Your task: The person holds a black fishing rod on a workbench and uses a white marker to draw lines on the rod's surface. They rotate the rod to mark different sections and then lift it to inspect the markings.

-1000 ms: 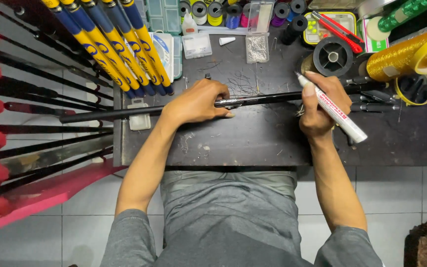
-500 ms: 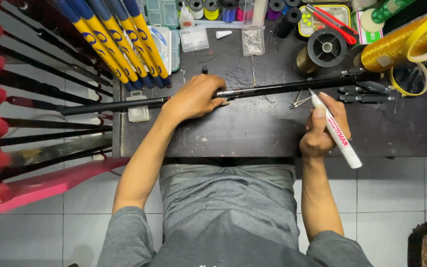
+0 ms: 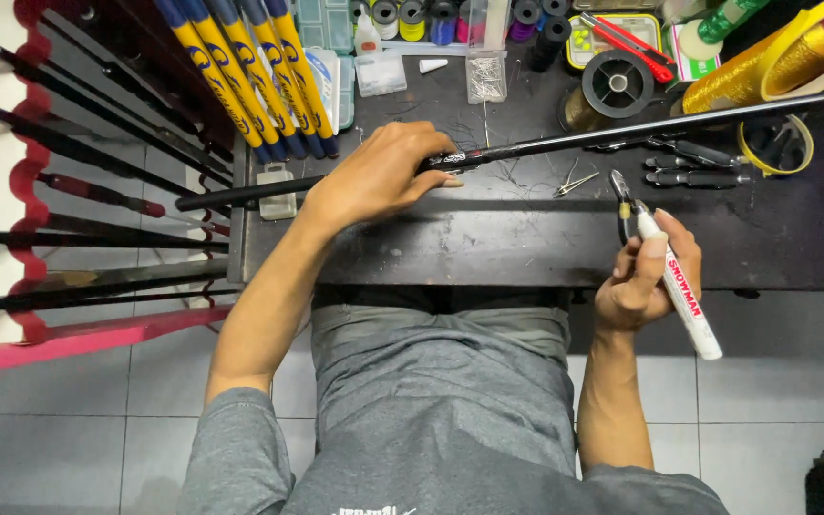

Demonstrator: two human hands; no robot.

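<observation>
The left hand [image 3: 379, 176] is closed over a long black fishing rod blank [image 3: 622, 133], fingers wrapped across it near a patterned section, pressing it to the dark, scuffed worktable [image 3: 488, 243]. The blank lies slightly slanted across the table, its butt past the left edge and its thin end reaching the right border. The right hand [image 3: 646, 277] hovers at the table's front edge, fingers pinched around a white paint marker [image 3: 679, 291], tip up; a small dark tool seems held beside the tip, though it is hard to tell. Behind the blank lie pliers [image 3: 698, 176], a dark line spool [image 3: 617, 86], gold thread cones [image 3: 765, 72] and thread bobbins [image 3: 412, 17]. 4 blue-and-yellow rods [image 3: 240, 76] lean at upper left. The floor [image 3: 765, 381] is grey tile.
</observation>
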